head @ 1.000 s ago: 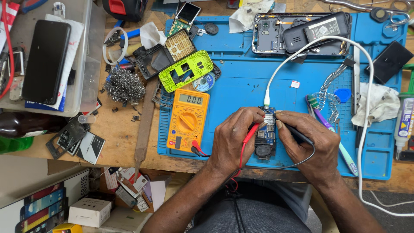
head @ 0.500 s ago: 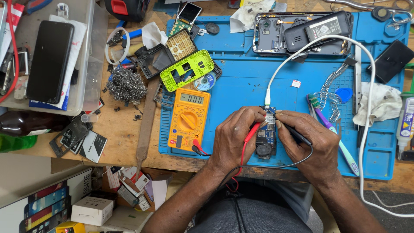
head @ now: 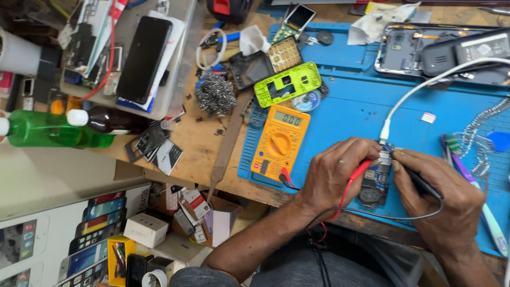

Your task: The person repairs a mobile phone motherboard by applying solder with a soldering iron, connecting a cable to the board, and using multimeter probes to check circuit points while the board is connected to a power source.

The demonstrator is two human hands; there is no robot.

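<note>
Pinching one red probe, the left hand has its fingers closed round it, while the right hand grips one black probe; both tips meet one small circuit board at lower right of centre on the blue mat. One white cable plugs into the board's top, and one yellow multimeter lies just left.

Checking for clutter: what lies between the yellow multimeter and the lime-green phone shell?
In the head view, bare blue mat separates the yellow multimeter from the lime-green phone shell; a small disc sits just right.
</note>
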